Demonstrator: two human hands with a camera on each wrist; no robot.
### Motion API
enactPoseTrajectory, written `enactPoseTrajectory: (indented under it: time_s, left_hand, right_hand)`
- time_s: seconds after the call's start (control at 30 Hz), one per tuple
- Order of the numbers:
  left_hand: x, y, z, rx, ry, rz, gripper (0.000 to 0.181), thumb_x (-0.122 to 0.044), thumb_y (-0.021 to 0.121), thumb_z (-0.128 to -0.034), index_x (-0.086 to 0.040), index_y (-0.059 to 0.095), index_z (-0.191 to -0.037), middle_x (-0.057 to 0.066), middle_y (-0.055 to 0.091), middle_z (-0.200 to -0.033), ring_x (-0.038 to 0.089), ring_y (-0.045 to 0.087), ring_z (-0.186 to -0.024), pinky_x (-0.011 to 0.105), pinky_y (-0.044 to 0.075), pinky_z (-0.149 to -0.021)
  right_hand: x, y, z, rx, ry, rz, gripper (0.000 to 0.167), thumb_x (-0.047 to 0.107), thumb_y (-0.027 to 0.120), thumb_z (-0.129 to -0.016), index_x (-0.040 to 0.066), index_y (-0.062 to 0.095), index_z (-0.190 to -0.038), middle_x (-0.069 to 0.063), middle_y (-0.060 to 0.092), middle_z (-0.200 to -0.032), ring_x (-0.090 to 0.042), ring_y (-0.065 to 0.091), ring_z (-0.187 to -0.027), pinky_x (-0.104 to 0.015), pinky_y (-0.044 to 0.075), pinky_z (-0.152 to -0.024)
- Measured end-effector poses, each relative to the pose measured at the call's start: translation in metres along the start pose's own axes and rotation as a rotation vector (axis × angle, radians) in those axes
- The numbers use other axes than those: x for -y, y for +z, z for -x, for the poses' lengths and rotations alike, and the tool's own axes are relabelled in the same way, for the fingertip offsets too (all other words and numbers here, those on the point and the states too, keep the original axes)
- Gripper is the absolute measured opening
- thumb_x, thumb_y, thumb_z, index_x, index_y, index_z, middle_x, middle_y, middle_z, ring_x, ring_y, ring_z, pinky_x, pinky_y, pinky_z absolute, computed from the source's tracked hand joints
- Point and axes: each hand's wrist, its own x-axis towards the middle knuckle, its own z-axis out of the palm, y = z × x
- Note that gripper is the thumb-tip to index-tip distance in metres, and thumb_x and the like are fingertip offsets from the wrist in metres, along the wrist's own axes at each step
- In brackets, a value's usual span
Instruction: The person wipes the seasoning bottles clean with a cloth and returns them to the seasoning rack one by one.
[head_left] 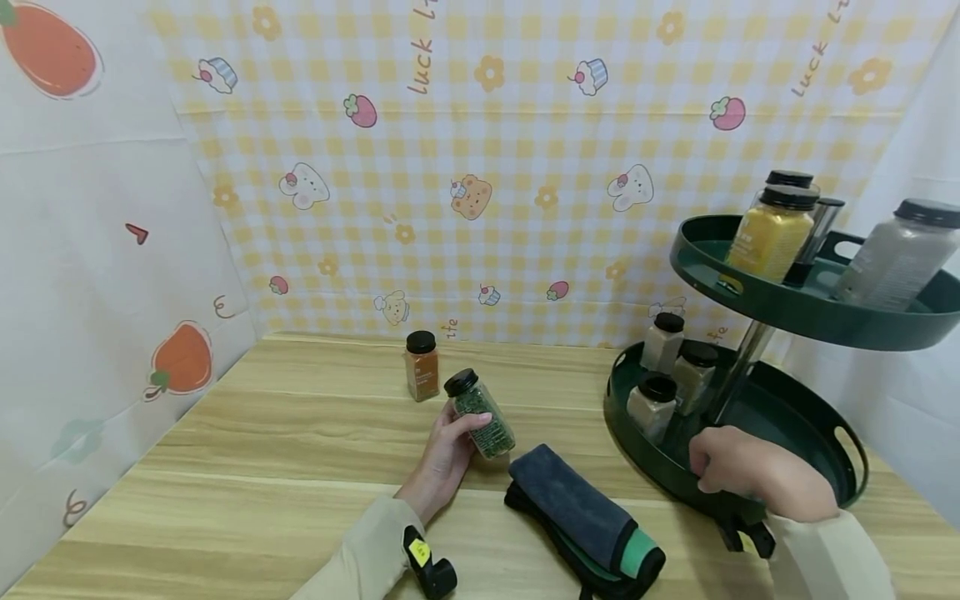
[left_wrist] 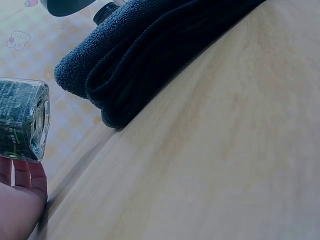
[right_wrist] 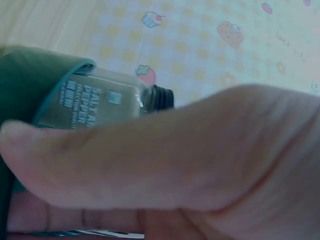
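My left hand [head_left: 444,462] holds a clear jar of green dried herbs [head_left: 483,421] with a black lid. The jar tilts above the table; its base and my fingers [left_wrist: 22,175] show in the left wrist view. At the right, my right hand [head_left: 765,473] grips the front rim of the lower tray [head_left: 651,467] of a dark green two-tier rack. My thumb [right_wrist: 75,160] lies across the right wrist view, hiding part of the grip. Behind it a jar of pale seasoning [right_wrist: 100,102] with printed lettering stands in the tray.
A jar of orange-red spice [head_left: 422,372] stands at the table's back. Between my hands lies a folded dark grey-blue cloth [head_left: 573,504] with black and green edging. Several jars, including a yellow one [head_left: 772,237], stand on the upper tray [head_left: 840,321], which overhangs the lower one.
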Motion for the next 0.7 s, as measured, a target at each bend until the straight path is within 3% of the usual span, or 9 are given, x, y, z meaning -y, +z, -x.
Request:
enactPoseTrajectory:
  time_s: [0.2,0.47,0.7]
  left_hand:
    - [0.001,-0.001,-0.001,-0.006,0.007,-0.007,0.056,-0.013,0.061,-0.0791,-0.012,0.039,-0.131,0.0,0.052,-0.115,0.013,0.05,-0.105,0.033,0.032,-0.1]
    - [0.001,-0.001,0.0,-0.017,-0.003,-0.004,0.059,-0.013,0.061,-0.0785,-0.012,0.038,-0.133,0.0,0.051,-0.116,0.014,0.049,-0.105,0.033,0.032,-0.1]
    - [0.001,-0.001,0.0,-0.007,-0.001,-0.017,0.058,-0.014,0.061,-0.0799,-0.011,0.038,-0.133,0.001,0.052,-0.115,0.013,0.051,-0.104,0.033,0.033,-0.099]
  right_hand:
    - [0.0,0.002,-0.002,-0.022,-0.003,-0.026,0.018,-0.003,0.067,-0.078,0.008,0.052,-0.074,-0.002,0.047,-0.075,-0.018,0.045,-0.064,-0.03,0.041,-0.052]
    - [0.004,0.006,-0.01,-0.105,-0.108,0.039,0.015,0.0,0.067,-0.078,0.008,0.055,-0.074,0.0,0.048,-0.072,-0.016,0.043,-0.065,-0.029,0.038,-0.058]
    - [0.018,0.013,-0.018,-0.192,-0.104,0.036,0.011,0.001,0.062,-0.082,0.007,0.054,-0.077,-0.001,0.049,-0.073,-0.016,0.043,-0.064,-0.03,0.038,-0.058]
